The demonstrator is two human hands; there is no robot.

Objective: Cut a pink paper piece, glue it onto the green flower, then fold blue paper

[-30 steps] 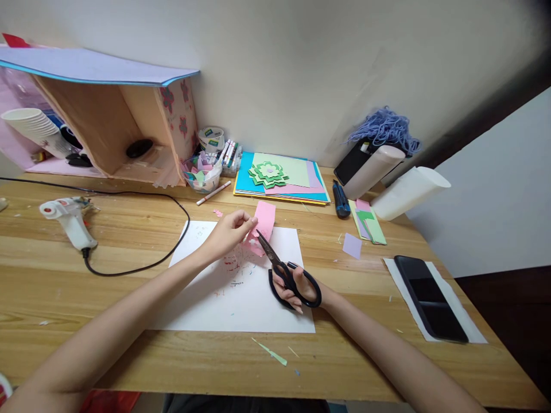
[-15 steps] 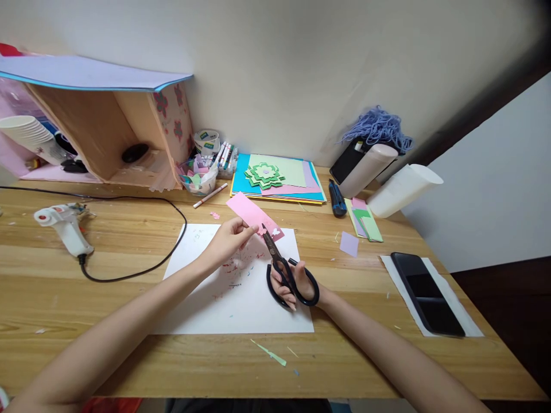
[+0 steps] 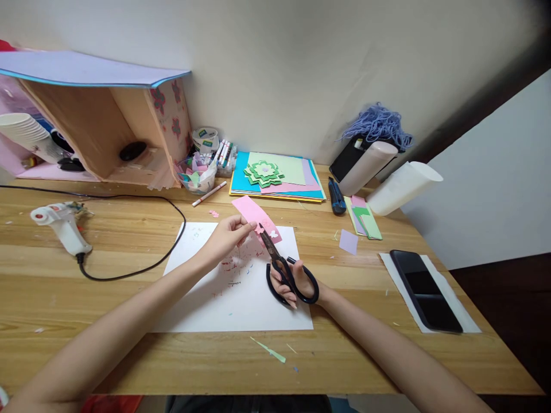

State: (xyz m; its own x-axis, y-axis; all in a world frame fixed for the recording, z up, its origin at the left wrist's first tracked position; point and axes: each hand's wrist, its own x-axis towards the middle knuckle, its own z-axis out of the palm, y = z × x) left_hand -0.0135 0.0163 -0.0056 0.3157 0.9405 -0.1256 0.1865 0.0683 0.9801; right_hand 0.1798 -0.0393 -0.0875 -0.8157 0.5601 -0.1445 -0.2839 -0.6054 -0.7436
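Observation:
Pinched in my left hand (image 3: 230,236) is a strip of pink paper (image 3: 250,210), held above a white sheet. Small flower shapes and a white cut-out gap show near the strip's lower right end. My right hand (image 3: 297,281) has its fingers through the black loops of a pair of scissors (image 3: 275,255). The blades point up and left, their tips at the pink paper close to my left fingertips. Whether the tips are cutting the paper I cannot tell. Under both hands lies the white sheet (image 3: 275,315), specked with red and blue marks.
A glue gun (image 3: 64,229) with a looping black cord lies left. Behind are a tub of paper scraps (image 3: 198,180), a marker (image 3: 209,194) and stacked coloured paper (image 3: 297,192) with a green paper flower. To the right are a box cutter (image 3: 336,198) and a phone (image 3: 426,292).
The pink strip has turned and bends slightly, its upper end shifted right and down. My left hand has moved a little; the scissors stay at nearly the same spot, tips slightly further left.

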